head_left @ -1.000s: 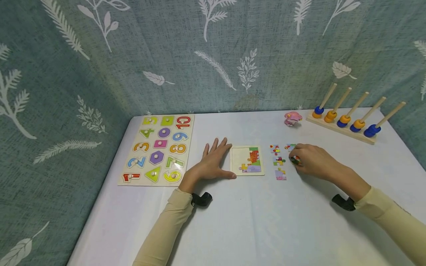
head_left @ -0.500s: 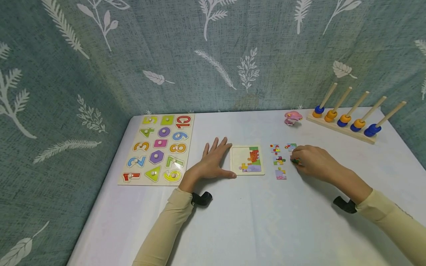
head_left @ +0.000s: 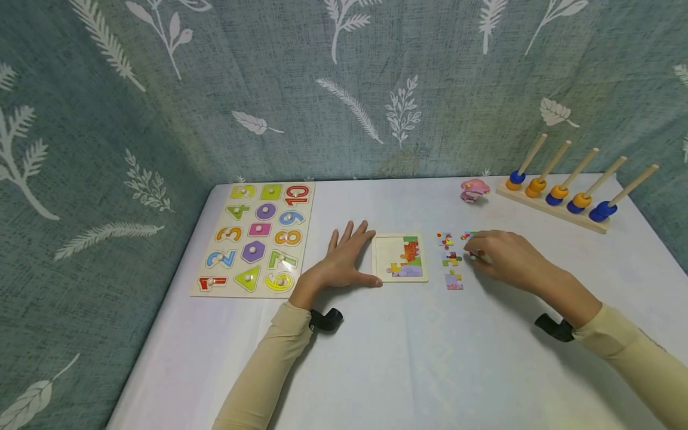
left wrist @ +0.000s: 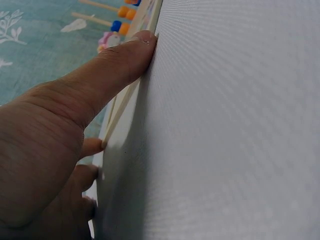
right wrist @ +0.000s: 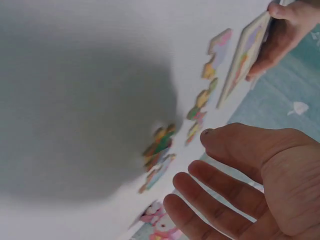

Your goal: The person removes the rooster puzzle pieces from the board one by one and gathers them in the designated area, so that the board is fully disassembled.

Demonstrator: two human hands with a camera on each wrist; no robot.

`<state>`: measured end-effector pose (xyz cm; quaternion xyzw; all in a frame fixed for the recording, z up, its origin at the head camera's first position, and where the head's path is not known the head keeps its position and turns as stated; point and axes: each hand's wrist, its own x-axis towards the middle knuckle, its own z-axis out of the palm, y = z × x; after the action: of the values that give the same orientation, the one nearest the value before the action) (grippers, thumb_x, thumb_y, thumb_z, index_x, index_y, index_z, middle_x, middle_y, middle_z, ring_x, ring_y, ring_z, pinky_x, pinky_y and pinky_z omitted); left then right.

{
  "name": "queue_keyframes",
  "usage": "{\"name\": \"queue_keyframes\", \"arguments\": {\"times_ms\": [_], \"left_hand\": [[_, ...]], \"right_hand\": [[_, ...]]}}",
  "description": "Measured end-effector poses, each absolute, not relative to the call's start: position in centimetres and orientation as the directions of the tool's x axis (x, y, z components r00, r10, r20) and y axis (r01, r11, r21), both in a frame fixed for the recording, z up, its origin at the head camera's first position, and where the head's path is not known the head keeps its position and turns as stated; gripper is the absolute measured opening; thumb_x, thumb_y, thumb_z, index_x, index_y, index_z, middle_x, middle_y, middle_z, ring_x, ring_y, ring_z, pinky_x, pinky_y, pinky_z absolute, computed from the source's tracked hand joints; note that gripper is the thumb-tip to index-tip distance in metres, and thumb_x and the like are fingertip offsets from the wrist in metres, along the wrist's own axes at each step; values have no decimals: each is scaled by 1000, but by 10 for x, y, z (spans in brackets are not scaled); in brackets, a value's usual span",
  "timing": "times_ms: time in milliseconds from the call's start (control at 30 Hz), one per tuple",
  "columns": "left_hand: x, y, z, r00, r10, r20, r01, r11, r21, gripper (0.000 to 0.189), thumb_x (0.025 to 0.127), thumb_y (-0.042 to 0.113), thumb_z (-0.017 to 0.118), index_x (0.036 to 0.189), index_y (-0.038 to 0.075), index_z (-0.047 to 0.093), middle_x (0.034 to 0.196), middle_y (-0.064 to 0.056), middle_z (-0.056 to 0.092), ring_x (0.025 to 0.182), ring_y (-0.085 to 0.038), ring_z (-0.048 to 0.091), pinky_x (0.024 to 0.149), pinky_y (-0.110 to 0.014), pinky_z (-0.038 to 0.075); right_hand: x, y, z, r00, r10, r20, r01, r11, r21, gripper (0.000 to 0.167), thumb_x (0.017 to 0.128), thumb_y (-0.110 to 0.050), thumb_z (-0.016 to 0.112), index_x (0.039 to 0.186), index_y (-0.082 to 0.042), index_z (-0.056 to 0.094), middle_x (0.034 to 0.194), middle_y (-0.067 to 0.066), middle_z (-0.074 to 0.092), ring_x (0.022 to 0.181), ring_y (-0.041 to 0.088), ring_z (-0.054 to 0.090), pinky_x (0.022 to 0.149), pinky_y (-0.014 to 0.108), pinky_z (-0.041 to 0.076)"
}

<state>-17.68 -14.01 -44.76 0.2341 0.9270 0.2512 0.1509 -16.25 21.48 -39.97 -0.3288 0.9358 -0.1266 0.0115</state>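
Observation:
My left hand [head_left: 344, 260] lies with fingers spread at the left side of a small wooden jigsaw tray [head_left: 381, 257]; thumb and index fingertip touch its frame. Some joined jigsaw pieces [head_left: 411, 251] fill the tray's right and lower right part. In the right wrist view my right hand [right wrist: 285, 185] has thumb and fingers apart with nothing between them. Just beyond the fingertips a green and orange jigsaw piece [right wrist: 160, 147] is on the cloth, partly hidden by the hand in the head view. Loose jigsaw pieces stand in a column: top [head_left: 445, 240], middle [head_left: 451, 258], bottom [head_left: 454, 280].
A number and shape peg puzzle board [head_left: 247, 239] lies at left. At the back right stand a pink toy figure [head_left: 475, 190] and a wooden stacking rack [head_left: 553, 206] with blue and orange beads on posts. A patterned fabric wall [head_left: 301, 95] borders the white table.
My right hand has let go of the jigsaw piece it was fingering and shifted slightly, its fingertips now a little farther left. The left hand has stayed at the tray.

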Motion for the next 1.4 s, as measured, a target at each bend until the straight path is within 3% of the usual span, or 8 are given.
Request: {"name": "queue_keyframes", "arguments": {"times_ms": [233,800,1133,1400], "left_hand": [[-177,-141,-448,-842,515,-161,364,763,534,112,75,54,84,160,15,22,168,-6,0,152,-27,-13,117,-47,-14],[-178,-141,-451,-843,518,-145,373,757,537,112,74,54,84,160,15,23,168,-6,2,152,-27,-13,117,-49,-15],[-179,-141,-451,-839,525,-144,380,753,537,112,75,54,84,160,15,23,168,-6,1,151,-27,-13,117,-49,-15],[-178,-143,-451,-840,524,-142,377,751,542,112,75,55,84,160,15,23,168,-6,1,152,-28,-12,117,-49,-14]], "right_hand": [[-162,195,-396,-777,-624,79,-619,736,-273,24,81,-3,79,105,-2,76,107,11,71,99,31,67,80,49,56],[-166,149,-394,-755,-652,64,-636,706,-313,30,83,-4,78,113,-2,73,111,11,70,103,30,66,86,49,54],[-166,130,-396,-720,-690,81,-675,667,-315,30,83,-6,78,112,-3,74,107,10,70,98,27,67,84,46,55],[-165,113,-400,-680,-726,104,-710,615,-342,27,80,-5,78,106,-3,73,98,5,68,85,18,61,77,39,54]]}}
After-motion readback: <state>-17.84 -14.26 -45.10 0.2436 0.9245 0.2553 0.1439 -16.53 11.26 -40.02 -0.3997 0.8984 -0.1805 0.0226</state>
